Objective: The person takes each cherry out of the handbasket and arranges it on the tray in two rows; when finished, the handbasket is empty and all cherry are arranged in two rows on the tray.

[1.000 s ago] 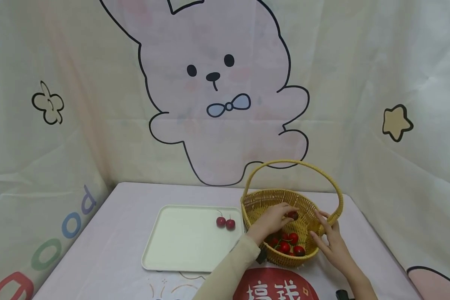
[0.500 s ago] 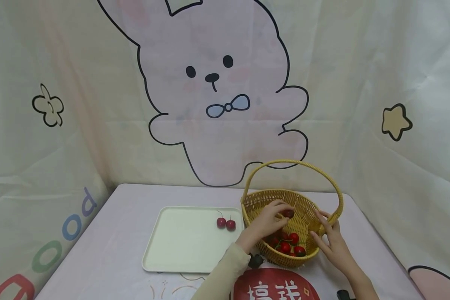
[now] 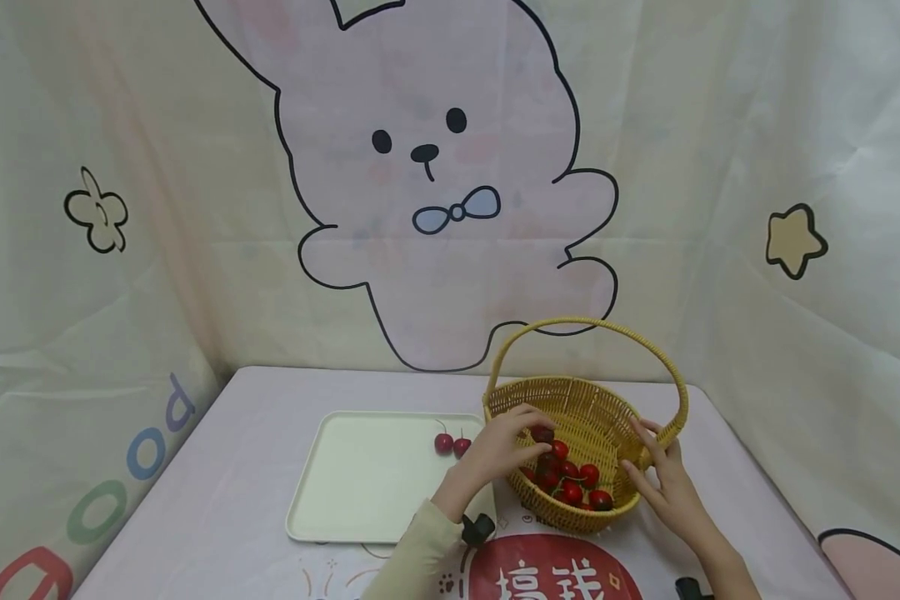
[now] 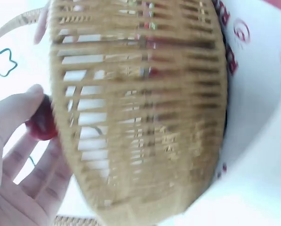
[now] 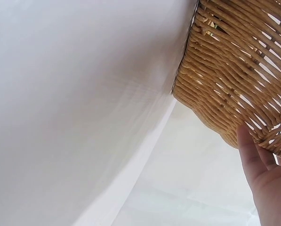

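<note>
Wicker basket (image 3: 577, 520), gripped by right hand (image 3: 671, 490); left hand (image 3: 497, 447), pinching dark cherry (image 3: 542, 434), shifted leftward, bringing it nearer tray (image 3: 371, 479).

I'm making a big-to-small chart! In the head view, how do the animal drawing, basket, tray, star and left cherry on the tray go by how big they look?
1. Animal drawing, even cut off at the top
2. Basket and tray: too close to rank
3. Star
4. Left cherry

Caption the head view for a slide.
Left hand pinches a cherry at the basket, right hand on its rim; two more cherries on the tray.
</note>
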### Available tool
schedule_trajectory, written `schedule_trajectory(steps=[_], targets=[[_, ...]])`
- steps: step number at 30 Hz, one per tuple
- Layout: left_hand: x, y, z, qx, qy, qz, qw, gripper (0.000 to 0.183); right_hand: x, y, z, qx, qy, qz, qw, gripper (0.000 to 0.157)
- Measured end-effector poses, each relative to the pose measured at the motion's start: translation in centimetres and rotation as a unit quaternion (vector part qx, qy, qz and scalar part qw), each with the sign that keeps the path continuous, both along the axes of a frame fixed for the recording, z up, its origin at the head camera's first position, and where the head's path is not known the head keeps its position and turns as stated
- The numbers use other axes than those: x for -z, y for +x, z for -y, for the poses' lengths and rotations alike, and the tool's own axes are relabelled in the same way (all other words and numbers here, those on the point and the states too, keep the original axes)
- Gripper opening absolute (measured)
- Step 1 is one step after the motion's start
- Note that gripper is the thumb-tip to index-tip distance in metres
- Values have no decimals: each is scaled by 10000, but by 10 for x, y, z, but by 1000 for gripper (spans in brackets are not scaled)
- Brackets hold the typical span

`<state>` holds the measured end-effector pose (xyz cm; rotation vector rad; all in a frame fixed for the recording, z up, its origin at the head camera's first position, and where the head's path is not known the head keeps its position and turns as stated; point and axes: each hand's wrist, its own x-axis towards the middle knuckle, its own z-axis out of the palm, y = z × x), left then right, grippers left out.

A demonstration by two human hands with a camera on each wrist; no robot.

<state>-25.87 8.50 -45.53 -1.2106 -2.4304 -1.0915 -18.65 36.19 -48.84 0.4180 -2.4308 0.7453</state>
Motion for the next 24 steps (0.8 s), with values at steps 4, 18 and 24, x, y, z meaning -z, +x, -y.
schedule_trajectory(steps=[4,18,24], targets=[[-2,0,17,-90,-284,-124,9995,30,0,0,-1,42,51,27,10000,73],[5,-10,77,-30,32,86,10000,35,0,-2,-1,89,67,-2,9999,74],[8,-14,96,-203,104,334,9992,33,0,0,-1,92,96,39,9999,74]])
